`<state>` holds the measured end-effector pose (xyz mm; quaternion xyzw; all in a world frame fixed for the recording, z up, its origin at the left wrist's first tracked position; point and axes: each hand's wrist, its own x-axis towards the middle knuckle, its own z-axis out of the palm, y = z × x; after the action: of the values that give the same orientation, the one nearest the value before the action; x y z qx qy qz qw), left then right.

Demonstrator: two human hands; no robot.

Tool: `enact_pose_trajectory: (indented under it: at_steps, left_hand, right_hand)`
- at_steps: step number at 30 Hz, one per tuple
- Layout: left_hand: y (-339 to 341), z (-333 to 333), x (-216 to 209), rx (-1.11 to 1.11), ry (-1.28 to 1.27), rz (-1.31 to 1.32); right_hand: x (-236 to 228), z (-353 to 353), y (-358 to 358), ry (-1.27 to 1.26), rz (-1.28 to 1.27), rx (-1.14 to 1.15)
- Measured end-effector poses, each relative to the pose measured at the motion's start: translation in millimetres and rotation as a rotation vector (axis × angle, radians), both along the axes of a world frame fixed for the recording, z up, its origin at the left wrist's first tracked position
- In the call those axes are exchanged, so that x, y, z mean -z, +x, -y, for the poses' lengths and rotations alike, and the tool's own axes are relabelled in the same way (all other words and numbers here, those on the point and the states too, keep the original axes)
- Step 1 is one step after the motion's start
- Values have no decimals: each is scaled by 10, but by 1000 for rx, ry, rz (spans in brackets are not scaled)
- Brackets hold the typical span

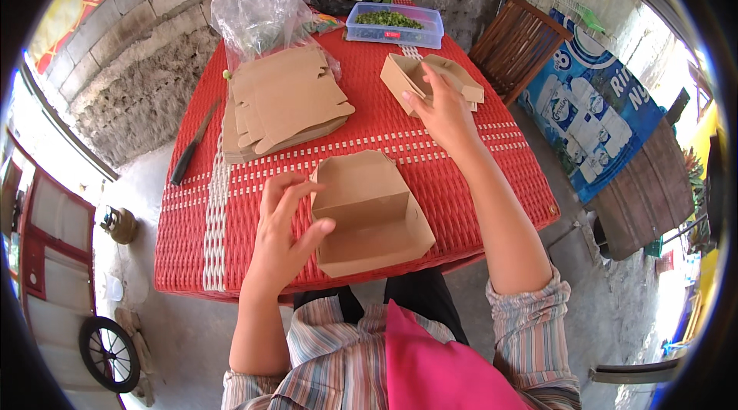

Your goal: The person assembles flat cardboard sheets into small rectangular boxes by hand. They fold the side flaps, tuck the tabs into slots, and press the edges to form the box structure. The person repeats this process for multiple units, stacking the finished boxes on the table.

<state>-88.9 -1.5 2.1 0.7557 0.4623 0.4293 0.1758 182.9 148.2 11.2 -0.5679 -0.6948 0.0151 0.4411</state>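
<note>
An open, folded-up brown cardboard box (377, 256) with its lid raised stands on the red woven tablecloth in front of me. At its left side is my left hand (280, 235), fingers apart and the thumb over the box edge; whether it touches the cardboard I cannot tell. My right hand (444, 112) is farther off to the right, with index finger and thumb spread. It hovers at the near side of some folded-up brown boxes (397, 86), partly hiding them, and nothing shows in its grasp. A stack of flat, unfolded box blanks (288, 99) lies at the back left.
Left of the blanks lies a dark-handled knife (191, 147). A clear plastic bag (257, 18) and a clear tub (396, 35) of chopped greens sit at the far edge. A wooden chair (516, 47) and a blue printed sheet (588, 114) stand beyond the right edge.
</note>
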Motion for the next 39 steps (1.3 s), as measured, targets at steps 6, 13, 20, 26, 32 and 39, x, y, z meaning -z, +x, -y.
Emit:
enact_pose_trajectory:
  at_steps: [6,13,20,26,32,39]
  left_hand:
    - [-234,267,143,145,-172,-30]
    - [-113,256,192,128,-269,29]
    - [-93,232,267,116,-205,52]
    - [-73,246,443,89,-220,284]
    - [-78,200,335,154,-239,131]
    - [-86,231,320,123,-257,117]
  right_hand:
    - [248,-398,-48,-211,147,168]
    - [90,341,-25,45,85,-82]
    - [-180,1258,57,221,370,-459]
    - [-23,1486,-95,271,349,-430]
    - [179,1580,-94,206,363,-455]
    - [102,1667,-117,105,498,-556]
